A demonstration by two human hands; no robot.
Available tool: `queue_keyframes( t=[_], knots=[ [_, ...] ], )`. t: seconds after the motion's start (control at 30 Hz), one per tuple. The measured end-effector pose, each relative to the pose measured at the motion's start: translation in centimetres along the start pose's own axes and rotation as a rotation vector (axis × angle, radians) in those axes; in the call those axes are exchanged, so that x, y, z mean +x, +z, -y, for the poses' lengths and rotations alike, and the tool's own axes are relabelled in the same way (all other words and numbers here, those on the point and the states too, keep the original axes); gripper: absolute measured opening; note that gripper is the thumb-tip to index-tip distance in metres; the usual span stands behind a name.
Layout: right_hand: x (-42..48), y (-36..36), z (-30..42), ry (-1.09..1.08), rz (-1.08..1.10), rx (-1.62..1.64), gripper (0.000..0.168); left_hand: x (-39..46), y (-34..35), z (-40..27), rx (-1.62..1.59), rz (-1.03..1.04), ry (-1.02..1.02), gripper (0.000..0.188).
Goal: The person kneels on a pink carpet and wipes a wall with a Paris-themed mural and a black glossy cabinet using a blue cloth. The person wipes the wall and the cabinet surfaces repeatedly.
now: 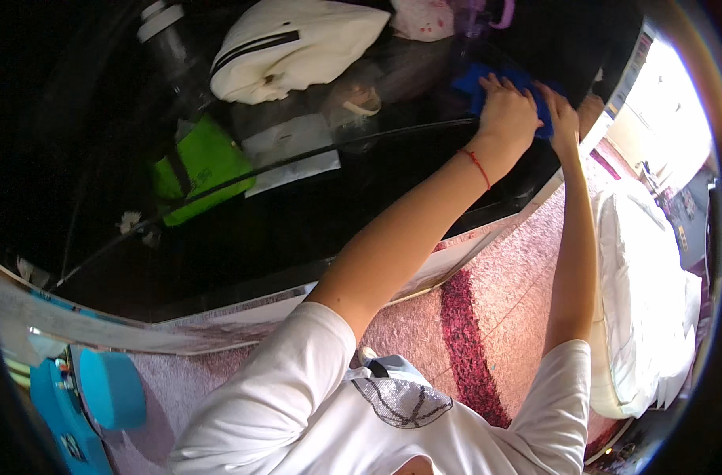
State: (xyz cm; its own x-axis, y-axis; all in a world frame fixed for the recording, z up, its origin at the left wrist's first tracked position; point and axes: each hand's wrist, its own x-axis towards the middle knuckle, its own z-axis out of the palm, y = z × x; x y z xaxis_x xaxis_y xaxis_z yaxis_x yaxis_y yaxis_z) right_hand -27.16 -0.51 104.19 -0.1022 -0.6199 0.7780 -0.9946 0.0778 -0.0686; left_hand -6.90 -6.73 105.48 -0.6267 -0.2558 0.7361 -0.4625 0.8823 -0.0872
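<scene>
A crumpled blue cloth (472,83) lies on the glossy black tabletop (266,249), near its right end. My left hand (510,116), with a thin red cord bracelet (478,169) at the wrist, grips and presses the cloth from above. Just to its right, my right hand (561,119) has its fingers on the cloth's right side. Part of the cloth is hidden under both hands. Beyond the left hand stands a clear cup with a purple handle (503,15), cut off by the top edge.
Left of the hands are a white cap with dark stripes (301,50), a pinkish-white packet (423,21), a white paper (292,172), a green pouch (206,172) and a white-lidded bottle (162,24). A blue stool (112,389) and white bedding (646,297) flank the pink rug (515,285).
</scene>
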Motion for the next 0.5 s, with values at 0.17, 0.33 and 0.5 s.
queue_keyframes(
  t=[0.17, 0.33, 0.5],
  knots=[
    [-2.7, 2.2, 7.7, 0.031, -0.488, -0.006, 0.036, -4.3, -2.1, 2.3, 0.184, -0.231, 0.164, 0.033],
    [-3.6, 3.8, 18.3, -0.115, -0.522, 0.039, 0.031, -11.6, -9.3, 8.8, 0.116, -0.278, 0.168, 0.03],
    [-3.1, 6.6, 29.1, -0.213, -0.575, 0.128, 0.03, -18.9, -15.6, 16.2, 0.199, -0.404, 0.161, 0.03]
  ],
)
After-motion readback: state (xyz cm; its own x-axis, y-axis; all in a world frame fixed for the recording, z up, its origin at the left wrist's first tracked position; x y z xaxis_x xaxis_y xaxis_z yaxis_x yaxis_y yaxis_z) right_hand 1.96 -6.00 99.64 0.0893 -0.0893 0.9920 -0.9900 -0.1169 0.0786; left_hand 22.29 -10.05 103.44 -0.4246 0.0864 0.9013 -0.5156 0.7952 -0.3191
